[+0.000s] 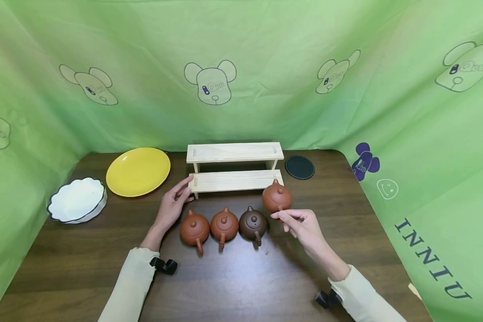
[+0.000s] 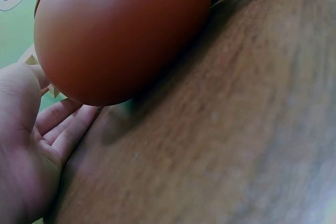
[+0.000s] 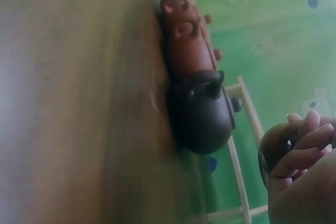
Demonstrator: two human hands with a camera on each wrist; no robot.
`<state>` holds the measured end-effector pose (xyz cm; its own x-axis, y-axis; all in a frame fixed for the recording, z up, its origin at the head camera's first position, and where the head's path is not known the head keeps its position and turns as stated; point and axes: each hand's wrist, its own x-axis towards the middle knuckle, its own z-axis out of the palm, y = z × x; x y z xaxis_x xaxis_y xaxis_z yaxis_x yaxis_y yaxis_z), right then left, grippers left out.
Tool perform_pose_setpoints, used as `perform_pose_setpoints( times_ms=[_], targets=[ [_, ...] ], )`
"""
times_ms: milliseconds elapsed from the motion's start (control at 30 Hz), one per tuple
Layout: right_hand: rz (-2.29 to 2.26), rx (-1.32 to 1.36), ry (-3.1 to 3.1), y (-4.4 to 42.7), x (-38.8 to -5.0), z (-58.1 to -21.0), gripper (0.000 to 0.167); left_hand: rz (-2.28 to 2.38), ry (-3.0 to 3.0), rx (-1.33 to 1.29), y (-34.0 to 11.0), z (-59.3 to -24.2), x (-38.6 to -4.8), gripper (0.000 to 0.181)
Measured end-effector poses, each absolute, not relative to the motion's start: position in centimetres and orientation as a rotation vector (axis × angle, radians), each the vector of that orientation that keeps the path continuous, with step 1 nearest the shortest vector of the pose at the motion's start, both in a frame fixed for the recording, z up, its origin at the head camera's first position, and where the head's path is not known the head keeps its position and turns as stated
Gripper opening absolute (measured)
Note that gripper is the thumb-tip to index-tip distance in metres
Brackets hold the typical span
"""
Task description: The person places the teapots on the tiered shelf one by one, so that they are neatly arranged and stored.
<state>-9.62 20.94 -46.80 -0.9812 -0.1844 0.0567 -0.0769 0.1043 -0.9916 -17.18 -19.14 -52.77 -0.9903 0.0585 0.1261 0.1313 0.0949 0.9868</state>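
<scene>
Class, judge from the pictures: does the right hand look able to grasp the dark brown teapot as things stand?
Probably not: the right hand is occupied, gripping a reddish teapot. The way itself looks free, though: the dark brown teapot stands close by, its handle uncovered.

Glossy yellow rounded plate [image 1: 138, 172] set at back left of dark brown wood-grain surface [image 1: 225, 286] | white scalloped dark-rimmed dish [image 1: 77, 200] placed nearer, left of plate | flat black round disc [image 1: 299, 167] laid at back right | green cartoon-printed fabric curtain [image 1: 269, 40] hung behind
</scene>
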Motion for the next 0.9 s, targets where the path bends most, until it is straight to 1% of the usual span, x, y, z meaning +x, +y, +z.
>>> perform_pose_setpoints(
  times_ms=[200,500,900],
  targets=[
    [-2.0,-0.259,2.245,19.9,-10.8,-45.7,0.026,-2.065,-2.285,-0.203,-19.1,-52.7,-17.2,0.045],
    [-2.006,-0.303,2.198,17.6,-12.9,-44.2,0.026,-2.045,-2.233,-0.282,-19.6,-53.6,-17.2,0.046],
    [-2.04,-0.342,2.166,14.4,-15.2,-43.4,0.027,-2.044,-2.299,-0.193,-19.3,-52.9,-17.2,0.046]
  ],
)
